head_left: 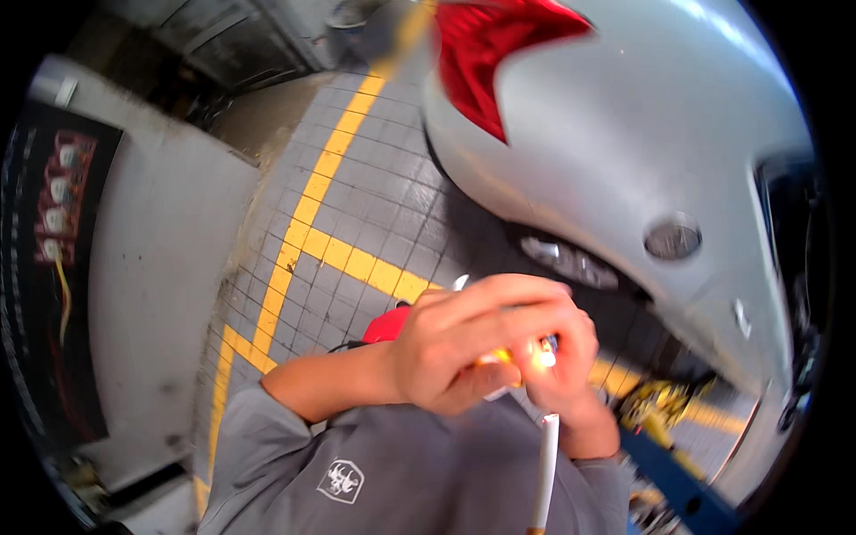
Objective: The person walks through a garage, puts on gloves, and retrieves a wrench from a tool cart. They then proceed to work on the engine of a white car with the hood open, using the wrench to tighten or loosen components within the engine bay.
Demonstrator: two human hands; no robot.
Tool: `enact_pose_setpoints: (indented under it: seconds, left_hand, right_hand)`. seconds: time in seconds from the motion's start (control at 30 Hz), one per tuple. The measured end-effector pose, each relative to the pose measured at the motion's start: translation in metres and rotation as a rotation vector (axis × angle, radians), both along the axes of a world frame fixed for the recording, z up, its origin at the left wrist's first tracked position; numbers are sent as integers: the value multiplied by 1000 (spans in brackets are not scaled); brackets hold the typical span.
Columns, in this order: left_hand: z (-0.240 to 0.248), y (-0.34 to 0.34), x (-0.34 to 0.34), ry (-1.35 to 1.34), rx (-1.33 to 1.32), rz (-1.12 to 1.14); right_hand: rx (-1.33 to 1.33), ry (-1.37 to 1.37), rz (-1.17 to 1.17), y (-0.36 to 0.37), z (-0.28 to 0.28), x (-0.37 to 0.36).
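Note:
A white cigarette point(547, 464) rises from the lower edge of the view, its tip just below a small bright flame point(546, 355). My right hand point(571, 379) is closed around what seems to be a lighter, mostly hidden by the fingers; the flame shows at its thumb. Curved over the flame from the left, my left hand point(464, 334) is cupped with long bent fingers against the right one. An orange glow lights the inside of its palm. I see nothing gripped in the left hand.
A silver car point(615, 134) with a red tail light point(481, 62) stands to the right. Yellow lines point(308, 205) cross the grey tiled floor. A grey wall with a dark poster point(62, 285) is at left; a blue metal arm point(678, 481) lies at lower right.

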State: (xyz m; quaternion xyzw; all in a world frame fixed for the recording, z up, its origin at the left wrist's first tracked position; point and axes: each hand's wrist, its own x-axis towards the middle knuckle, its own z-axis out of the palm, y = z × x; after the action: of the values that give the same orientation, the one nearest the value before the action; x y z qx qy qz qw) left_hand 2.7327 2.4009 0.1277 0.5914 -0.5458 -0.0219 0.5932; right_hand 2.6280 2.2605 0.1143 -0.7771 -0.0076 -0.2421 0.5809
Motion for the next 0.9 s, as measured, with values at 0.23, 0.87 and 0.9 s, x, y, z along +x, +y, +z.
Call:
enact_pose_setpoints:
  seconds: [0.23, 0.87, 0.9]
  left_hand:
    - [-78, 135, 164, 439, 536, 480]
    - [-158, 78, 665, 960, 743, 83]
    - [-141, 76, 701, 1029, 786, -37]
  right_hand:
    - [14, 1248, 58, -6, -388, 4]
    - [339, 1392, 278, -82, -367, 522]
    - [339, 1397, 277, -90, -364, 544]
